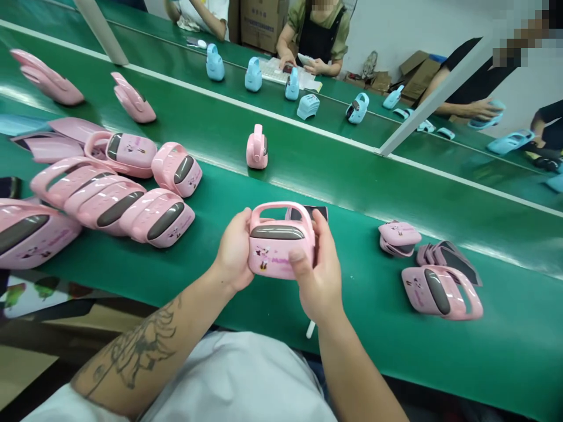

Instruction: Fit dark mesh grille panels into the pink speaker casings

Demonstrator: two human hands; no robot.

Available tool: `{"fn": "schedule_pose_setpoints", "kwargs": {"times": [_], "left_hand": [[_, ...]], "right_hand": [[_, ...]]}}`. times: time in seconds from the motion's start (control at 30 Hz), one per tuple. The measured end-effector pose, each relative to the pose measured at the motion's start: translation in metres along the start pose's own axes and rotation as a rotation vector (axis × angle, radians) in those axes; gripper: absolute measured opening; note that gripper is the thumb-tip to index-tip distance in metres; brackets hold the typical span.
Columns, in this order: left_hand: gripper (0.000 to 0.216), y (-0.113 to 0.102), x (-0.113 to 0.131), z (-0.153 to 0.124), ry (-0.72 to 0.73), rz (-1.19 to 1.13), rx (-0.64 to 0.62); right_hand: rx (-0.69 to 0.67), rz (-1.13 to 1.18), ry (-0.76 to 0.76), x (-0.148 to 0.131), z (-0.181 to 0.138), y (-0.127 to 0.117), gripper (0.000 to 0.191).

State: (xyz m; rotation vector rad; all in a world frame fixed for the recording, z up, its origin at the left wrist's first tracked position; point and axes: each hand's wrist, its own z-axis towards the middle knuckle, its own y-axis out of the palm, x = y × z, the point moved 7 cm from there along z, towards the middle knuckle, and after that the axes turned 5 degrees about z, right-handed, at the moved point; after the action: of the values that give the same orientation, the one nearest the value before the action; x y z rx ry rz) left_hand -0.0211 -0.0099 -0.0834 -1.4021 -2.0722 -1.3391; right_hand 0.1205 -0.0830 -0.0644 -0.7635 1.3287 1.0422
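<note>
Between my two hands is a pink plastic casing with a carrying handle, a dark oval window and a printed cartoon picture. My left hand grips its left side, and my right hand holds the right side with the thumb across the printed front. The casing is upright, above the green table. Behind its handle a dark flat piece partly shows; the rest is hidden. A thin white stick shows just below my right hand.
Several pink casings crowd the left side. At right lie another pink casing, a stack of printed panels and dark-windowed panels. One casing stands on the green belt. Co-workers sit across, near light-blue casings.
</note>
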Motion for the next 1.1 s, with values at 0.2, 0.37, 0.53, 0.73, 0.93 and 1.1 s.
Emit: {"fn": "schedule_pose_setpoints", "kwargs": {"times": [0.2,0.37,0.53,0.73,0.93,1.1], "left_hand": [[0.104,0.002,-0.004,-0.044,0.408,0.4,-0.35],[0.116,0.003,-0.021,-0.049,0.529,0.704,-0.235],[0.094,0.006,-0.014,-0.052,0.578,0.69,-0.257],[0.089,-0.013,-0.018,-0.047,0.536,0.658,-0.522],[0.09,-0.04,-0.029,-0.03,0.431,0.793,-0.725],[0.091,-0.048,-0.027,-0.031,0.558,0.978,-0.708]], "right_hand": [[0.344,0.517,0.373,0.035,-0.02,-0.004,0.067],[0.39,0.503,0.463,0.051,-0.042,0.005,0.065],[0.18,0.304,0.367,0.061,-0.054,-0.004,0.07],[0.008,-0.542,-0.181,0.011,-0.045,-0.048,0.073],[-0.697,-0.822,-0.384,-0.011,-0.024,-0.022,0.097],[-0.918,-0.863,-0.297,-0.002,-0.021,0.0,0.109]]}}
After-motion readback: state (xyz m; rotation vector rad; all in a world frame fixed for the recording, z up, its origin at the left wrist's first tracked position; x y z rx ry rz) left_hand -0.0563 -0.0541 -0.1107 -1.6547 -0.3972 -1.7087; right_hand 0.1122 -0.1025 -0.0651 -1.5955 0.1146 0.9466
